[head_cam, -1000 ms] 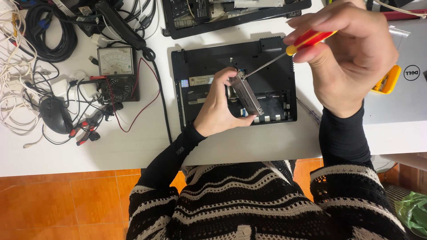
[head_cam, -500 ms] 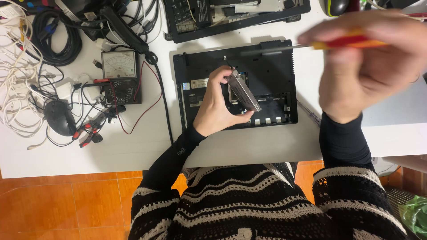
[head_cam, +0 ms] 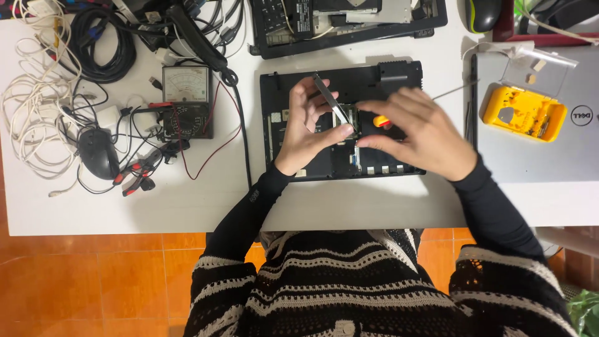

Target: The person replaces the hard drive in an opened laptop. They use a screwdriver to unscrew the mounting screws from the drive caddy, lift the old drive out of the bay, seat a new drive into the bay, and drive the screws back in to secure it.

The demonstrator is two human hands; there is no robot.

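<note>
Both hands work above the black laptop base (head_cam: 337, 159): left hand (head_cam: 307, 128) grips a metal drive (head_cam: 337, 112), right hand (head_cam: 421, 134) a screwdriver (head_cam: 381, 122).

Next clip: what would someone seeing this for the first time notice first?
At the centre, the left hand tilts a slim metal drive over an opened black laptop base, while the right hand closes in with a red-handled screwdriver. To the left lies a tangle of cables around an analog multimeter. At the right, a yellow bit case sits on a silver laptop.
</note>
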